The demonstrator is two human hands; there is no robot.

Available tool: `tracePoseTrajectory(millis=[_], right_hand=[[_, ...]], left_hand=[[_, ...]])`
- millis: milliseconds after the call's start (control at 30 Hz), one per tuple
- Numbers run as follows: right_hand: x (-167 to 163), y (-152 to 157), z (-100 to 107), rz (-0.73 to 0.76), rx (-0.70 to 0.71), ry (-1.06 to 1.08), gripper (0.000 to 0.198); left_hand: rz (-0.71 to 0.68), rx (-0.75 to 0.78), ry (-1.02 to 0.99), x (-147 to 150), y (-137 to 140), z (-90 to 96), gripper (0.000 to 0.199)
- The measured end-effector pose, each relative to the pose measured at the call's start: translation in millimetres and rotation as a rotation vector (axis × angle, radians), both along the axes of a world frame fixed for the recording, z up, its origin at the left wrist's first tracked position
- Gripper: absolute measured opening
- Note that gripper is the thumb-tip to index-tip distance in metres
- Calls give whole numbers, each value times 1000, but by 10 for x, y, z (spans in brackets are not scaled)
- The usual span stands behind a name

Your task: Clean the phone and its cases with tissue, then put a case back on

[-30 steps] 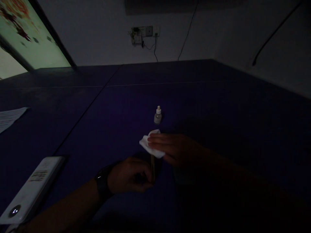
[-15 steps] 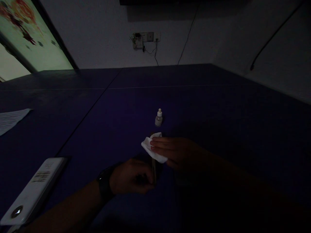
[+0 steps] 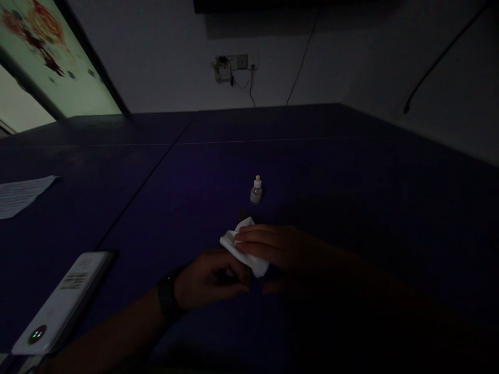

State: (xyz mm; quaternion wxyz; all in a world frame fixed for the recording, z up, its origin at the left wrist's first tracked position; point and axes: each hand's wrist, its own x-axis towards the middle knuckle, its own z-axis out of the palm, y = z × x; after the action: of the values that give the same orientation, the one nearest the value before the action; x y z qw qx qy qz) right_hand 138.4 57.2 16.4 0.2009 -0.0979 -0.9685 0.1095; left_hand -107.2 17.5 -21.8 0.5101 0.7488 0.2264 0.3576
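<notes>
Left hand [image 3: 206, 272]: we are pinching thin strip [image 3: 241, 213] by near end, seemingly light, stiff; right hand [image 3: 276, 246]: we are pressing soft-looking white cloth [image 3: 249, 262], grip unclear

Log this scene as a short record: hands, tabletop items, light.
Left hand: apparently pinching a thin brown strip, contact partly hidden
Right hand: fingers laid on a soft white cloth over the strip
Ahead: small clear dropper bottle, white cap, upright
Left side: long white device, lit round display; printed white sheet beyond
Surface: dark purple tabletop
Light: dim
</notes>
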Motion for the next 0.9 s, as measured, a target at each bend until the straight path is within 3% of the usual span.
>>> tracePoseTrajectory(millis=[133, 233, 300, 400, 500, 567, 667, 833, 900], right_hand=[[-64, 10, -117, -39, 64, 96, 84], [-125, 7, -177, -70, 95, 195, 82], [-141, 17, -207, -88, 69, 249, 85], [-121, 54, -244, -129, -12, 298, 96], [-88, 94, -263, -147, -67, 311, 101], [-79, 106, -262, -142, -62, 317, 100], [-87, 96, -249, -148, -66, 313, 96], [-110, 84, -242, -144, -120, 307, 95], [-90, 101, -222, -116, -144, 287, 97]], left_hand=[[21, -171, -132, 38, -26, 40, 17], [40, -144, -154, 39, -18, 73, 18], [85, 7, -126, -3, 20, 78, 26], [210, 351, -13, -103, 140, 25, 47], [354, 592, 201, -145, 304, -87, 101], [336, 631, 304, -115, 401, -158, 118], [247, 599, 355, -30, 484, -206, 114], [281, 578, 347, 12, 509, -129, 70], [288, 603, 330, -15, 515, -94, 66]])
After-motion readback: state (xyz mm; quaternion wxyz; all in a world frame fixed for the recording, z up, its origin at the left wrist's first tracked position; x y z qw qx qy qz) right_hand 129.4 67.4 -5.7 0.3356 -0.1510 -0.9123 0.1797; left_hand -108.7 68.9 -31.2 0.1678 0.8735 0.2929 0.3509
